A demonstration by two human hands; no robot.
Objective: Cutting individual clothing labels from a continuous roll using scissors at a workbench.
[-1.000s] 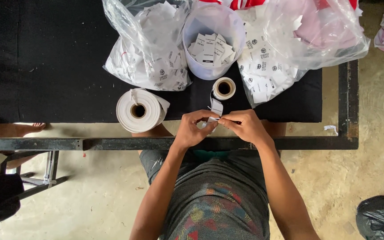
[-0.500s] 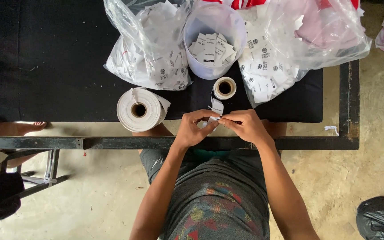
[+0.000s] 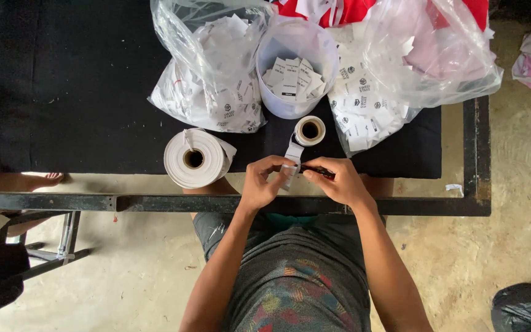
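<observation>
Where hands [image 3: 296,181] meet: rolls [image 3: 195,158], bags [image 3: 210,74] crowd.

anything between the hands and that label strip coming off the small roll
Nothing visible. The left hand and the right hand both already pinch the white label strip, which runs unblocked from the small roll to the fingers.

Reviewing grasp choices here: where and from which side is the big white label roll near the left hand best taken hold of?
The big roll lies flat with its cardboard core facing up. It is probably best taken from above, fingers around the outer wall, or a thumb in the core. Come from its left, where the black table is bare; the left hand and plastic bag crowd the other sides.
</observation>
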